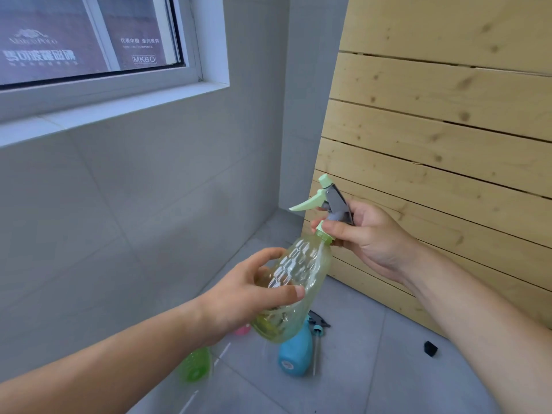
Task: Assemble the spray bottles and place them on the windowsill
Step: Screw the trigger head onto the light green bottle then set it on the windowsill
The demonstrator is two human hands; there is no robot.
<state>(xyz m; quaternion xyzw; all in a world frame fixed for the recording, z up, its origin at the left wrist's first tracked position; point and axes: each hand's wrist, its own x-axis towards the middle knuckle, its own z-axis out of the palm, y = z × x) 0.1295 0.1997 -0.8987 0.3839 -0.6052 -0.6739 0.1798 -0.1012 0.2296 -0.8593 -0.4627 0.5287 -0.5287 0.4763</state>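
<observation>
Behind the fingers of the right hand stands a big panel of pale wooden slats [442, 138], leaning against the grey tiled wall [134, 204]. Above and to the left of the fingers of the left hand runs the white windowsill [104, 110], under a window [89, 37] with some printed signs seen through the glass. Nothing stands on the part of the sill that I can see.

Between the two hands is the pale green transparent spray bottle [298, 282], held tilted in the air, its bottom toward the floor [373, 369] and its neck up to the right. The left hand [248, 291] grasps the body of the bottle: the thumb lies across the front and the other fingers curl around the far side. The right hand [367, 234] grips the spray head [328, 201], grey with a light green trigger and nozzle, and the thumb and fingers close around the green collar on the neck of the bottle.

Below the fingers of the left hand, on the floor, lies a blue bottle [294, 351] with a loose grey sprayer [318, 322] and its tube just beside it. Further left lies a bright green bottle [195, 364], then a small pink thing [242, 330], mostly hidden by the left wrist. Below the right forearm sits a small black piece [430, 349].
</observation>
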